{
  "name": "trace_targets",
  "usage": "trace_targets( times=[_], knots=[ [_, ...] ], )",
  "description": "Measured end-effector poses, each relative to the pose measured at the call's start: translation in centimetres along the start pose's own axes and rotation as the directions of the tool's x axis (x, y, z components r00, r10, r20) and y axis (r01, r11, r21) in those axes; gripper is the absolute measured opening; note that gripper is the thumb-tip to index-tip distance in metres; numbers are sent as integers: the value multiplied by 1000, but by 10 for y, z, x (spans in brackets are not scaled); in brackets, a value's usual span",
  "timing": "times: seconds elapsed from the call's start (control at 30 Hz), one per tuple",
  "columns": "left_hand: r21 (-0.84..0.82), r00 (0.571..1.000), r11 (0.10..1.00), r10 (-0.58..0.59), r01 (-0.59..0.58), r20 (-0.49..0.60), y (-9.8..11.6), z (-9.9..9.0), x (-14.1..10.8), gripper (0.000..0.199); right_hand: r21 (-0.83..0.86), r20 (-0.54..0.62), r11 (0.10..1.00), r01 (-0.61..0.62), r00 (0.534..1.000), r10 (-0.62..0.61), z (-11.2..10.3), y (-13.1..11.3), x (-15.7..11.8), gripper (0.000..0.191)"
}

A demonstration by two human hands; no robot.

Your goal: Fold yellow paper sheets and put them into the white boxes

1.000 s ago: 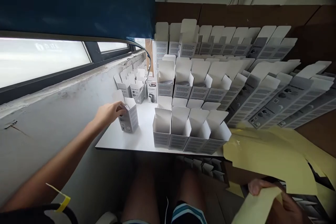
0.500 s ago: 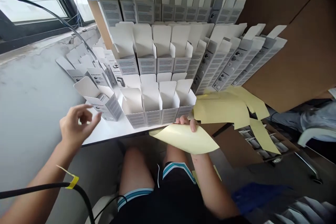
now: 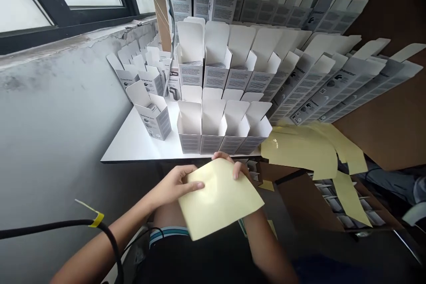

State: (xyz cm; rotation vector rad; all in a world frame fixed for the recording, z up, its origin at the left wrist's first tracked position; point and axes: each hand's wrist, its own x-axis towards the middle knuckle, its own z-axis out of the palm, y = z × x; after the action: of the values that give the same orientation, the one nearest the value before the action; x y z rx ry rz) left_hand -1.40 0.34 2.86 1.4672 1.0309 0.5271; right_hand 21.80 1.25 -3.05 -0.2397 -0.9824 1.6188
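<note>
A sheet of pale yellow paper [image 3: 219,208] is held over my lap, in front of the table edge. My left hand [image 3: 178,184] grips its left side, thumb on top and fingers beneath. At the upper right of the sheet, my right hand [image 3: 238,168] pinches it, with part of the palm hidden behind the paper. Just beyond the hands stands a row of open white cartons [image 3: 213,137] with raised lids. To their left, a single open carton [image 3: 155,115] has a small white item inside.
Rows of open printed cartons [image 3: 246,71] fill the back of the white table [image 3: 133,142]. More yellow sheets [image 3: 299,146] lie at its right end, above a brown cardboard box [image 3: 299,204] with dividers. A black cable [image 3: 109,235] crosses the lower left. A wall and window border the left.
My left hand has come from beside the single carton to the yellow sheet and taken hold of it. The sheet is now flatter and tilted toward me. The view has shifted left.
</note>
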Motion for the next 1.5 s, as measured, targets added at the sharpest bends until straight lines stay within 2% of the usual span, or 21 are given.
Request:
trace_targets(
  times=[0.03, 0.07, 0.17, 0.2, 0.27, 0.33, 0.4, 0.47, 0.5, 0.53, 0.57, 0.63, 0.67, 0.77, 0.8, 0.83, 0.93, 1.03, 1.2, 1.4, 1.5],
  knots=[
    [-14, 999, 1000, -27, 28, 24, 1, -4, -1, 40, -32, -39, 999, -33, 999, 32, -6, -5, -4, 21],
    [-5, 997, 999, -53, 54, 51, 4, -9, -3, 39, -59, -74, 996, -63, 996, 59, -12, -11, -7, 23],
    [147, 991, 986, -92, 77, 98, 18, -23, -7, 40, -294, -72, 949, -114, 993, 97, -24, -39, -10, 47],
    [228, 990, 972, -92, 65, 111, 24, -27, -7, 41, -452, -23, 885, -113, 993, 115, -23, -50, -8, 51],
    [387, 985, 922, -86, 21, 151, 35, -31, -6, 43, -759, 79, 647, -78, 975, 210, -12, -70, 1, 57],
    [485, 976, 874, -69, -41, 207, 44, -33, -2, 44, -902, 129, 429, -42, 923, 362, 2, -81, 15, 57],
    [492, 965, 865, -36, -100, 259, 47, -33, 1, 45, -922, 117, 362, -136, 794, 596, 14, -81, 29, 38],
    [489, 964, 856, 41, -169, 261, 44, -33, 3, 46, -849, 121, 392, -355, 592, 797, 18, -71, 38, 30],
    [506, 964, 834, 106, -220, 244, 42, -34, 3, 46, -782, 143, 411, -468, 507, 850, 17, -65, 39, 31],
    [531, 956, 799, 187, -283, 228, 38, -34, 2, 44, -710, 167, 427, -560, 455, 875, 17, -58, 39, 34],
    [560, 936, 750, 279, -353, 216, 34, -34, 1, 41, -650, 185, 440, -620, 432, 883, 16, -51, 38, 36],
    [616, 868, 632, 460, -469, 189, 27, -30, -5, 36, -577, 197, 466, -670, 440, 876, 14, -40, 30, 35],
    [649, 828, 578, 539, -496, 154, 23, -26, -8, 34, -549, 195, 488, -679, 463, 864, 15, -35, 25, 34],
    [737, 682, 483, 730, -472, -42, 15, -7, -22, 21, -487, 153, 590, -644, 603, 783, 18, -27, 8, 31],
    [734, 649, 487, 756, -474, -82, 13, 0, -27, 16, -484, 132, 627, -611, 657, 742, 19, -26, 2, 30],
    [715, 639, 500, 763, -489, -96, 11, 8, -32, 13, -492, 114, 656, -573, 704, 701, 21, -25, -4, 30],
    [673, 686, 538, 725, -507, -62, 10, 26, -42, 14, -517, 100, 716, -470, 797, 596, 28, -25, -18, 27],
    [732, 688, 498, 723, -464, -56, 13, 35, -49, 17, -519, 108, 742, -425, 828, 550, 36, -25, -26, 26],
    [801, 756, 478, 653, -361, -48, 20, 41, -58, 21, -526, 106, 707, -472, 789, 606, 45, -27, -28, 24],
    [855, 729, 436, 677, -282, -104, 17, 48, -69, 12, -592, 158, 670, -448, 751, 641, 54, -25, -19, 31],
    [869, 744, 436, 656, -232, -130, 16, 48, -76, 13, -641, 168, 643, -418, 742, 649, 61, -22, -15, 34]
  ],
)
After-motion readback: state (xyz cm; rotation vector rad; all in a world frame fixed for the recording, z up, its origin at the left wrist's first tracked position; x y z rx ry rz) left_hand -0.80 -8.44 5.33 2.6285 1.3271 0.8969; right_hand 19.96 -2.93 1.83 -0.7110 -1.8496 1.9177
